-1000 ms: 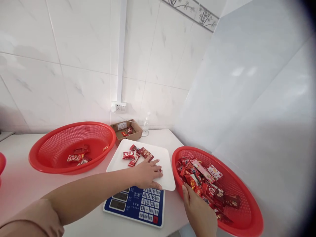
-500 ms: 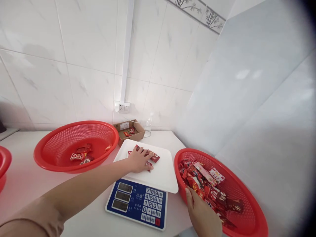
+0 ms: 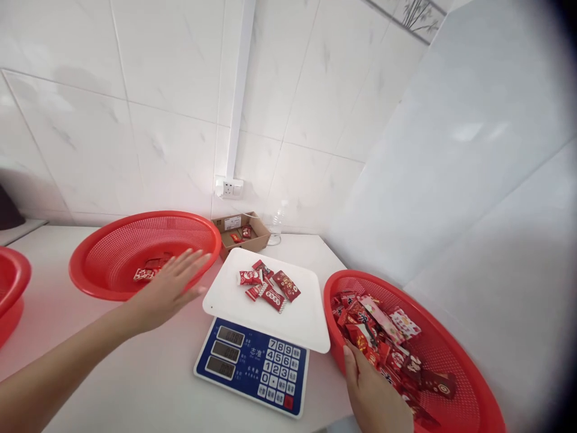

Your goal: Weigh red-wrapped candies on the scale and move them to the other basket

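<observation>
My left hand [image 3: 174,288] is open, fingers stretched out, and holds nothing. It hovers left of the scale's white pan [image 3: 300,325], in front of the left red basket [image 3: 97,282]. Several red wrapped candies [image 3: 273,296] lie in a loose cluster on the pan. Below the pan, the blue keypad panel [image 3: 252,361] of the scale shows number keys and three small displays. My right hand [image 3: 376,391] grips the near left rim of the right red basket [image 3: 469,361]; its thumb shows, while the other fingers are hidden. Many red and pink candy packets [image 3: 383,337] fill that basket's bottom.
A small cardboard box [image 3: 252,242] with a few packets stands behind the scale, beside a clear plastic bottle [image 3: 280,215]. Another red basket [image 3: 13,282] is cut off at the left edge. A tiled wall [image 3: 175,144] with a socket [image 3: 229,188] closes off the back.
My left hand has left the candies on the pan and moved left, opening out. The candies stay on the pan. My right hand remains at the right basket's rim. The view shifted slightly.
</observation>
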Tool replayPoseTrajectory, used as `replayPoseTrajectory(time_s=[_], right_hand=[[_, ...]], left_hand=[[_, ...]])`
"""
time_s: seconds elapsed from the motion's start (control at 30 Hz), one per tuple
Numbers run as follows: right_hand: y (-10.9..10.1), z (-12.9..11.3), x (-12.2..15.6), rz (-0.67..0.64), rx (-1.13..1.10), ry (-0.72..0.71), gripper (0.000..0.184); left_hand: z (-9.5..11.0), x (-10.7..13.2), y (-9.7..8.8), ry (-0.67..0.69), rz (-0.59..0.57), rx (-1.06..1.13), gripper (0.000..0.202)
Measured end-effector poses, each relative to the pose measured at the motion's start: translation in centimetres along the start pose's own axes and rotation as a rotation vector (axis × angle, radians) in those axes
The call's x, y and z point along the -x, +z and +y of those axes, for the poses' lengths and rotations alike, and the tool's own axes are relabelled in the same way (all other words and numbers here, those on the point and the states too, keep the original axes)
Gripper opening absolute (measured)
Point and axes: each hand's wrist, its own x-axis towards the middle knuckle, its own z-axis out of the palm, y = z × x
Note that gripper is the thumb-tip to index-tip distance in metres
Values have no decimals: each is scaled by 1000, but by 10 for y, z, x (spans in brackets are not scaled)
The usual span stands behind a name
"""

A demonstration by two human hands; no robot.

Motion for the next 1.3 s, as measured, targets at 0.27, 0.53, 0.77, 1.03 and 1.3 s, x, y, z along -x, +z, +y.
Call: replayPoseTrajectory(time_s=[0.27,0.53,0.77,1.03,1.3], right_hand=[[-4,-5,3,-70,84,94,57],[-1,-6,4,-101,50,120,62],[1,-6,5,-30,61,89,62],[1,-4,2,-31,75,84,59],[0,-4,1,-43,67,96,61]], left_hand=[[-41,88,7,-303,155,-38,60],[-17,76,11,-275,60,-96,60],[-20,63,8,-333,96,-172,57],[-31,62,15,-327,96,-194,57],[-33,50,17,-307,128,-164,58]])
